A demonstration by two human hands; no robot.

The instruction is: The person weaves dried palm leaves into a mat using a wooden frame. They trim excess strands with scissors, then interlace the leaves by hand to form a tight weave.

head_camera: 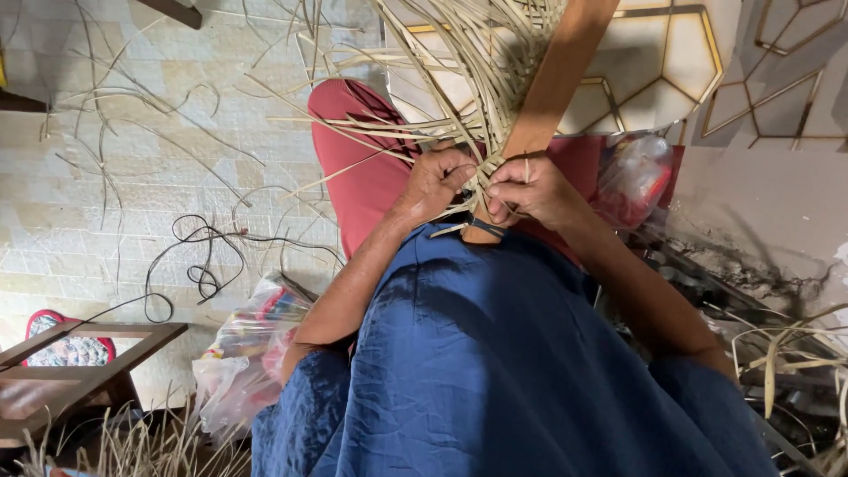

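Both-handed: left hand [439,179] and right hand [530,190] pinch closed on flat, pale, stiff straw strips [459,84] (half-woven) against a smooth wooden board [556,79] over lap; tiled floor [115,203] beneath.

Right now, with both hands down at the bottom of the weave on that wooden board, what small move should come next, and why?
Probably draw the strip pinched by the right hand snug against the wooden board. Both hands meet at the base of the woven strips, the left hand pressing them in place, while many loose ends fan out unwoven above and to the left, so the weave looks slack there.
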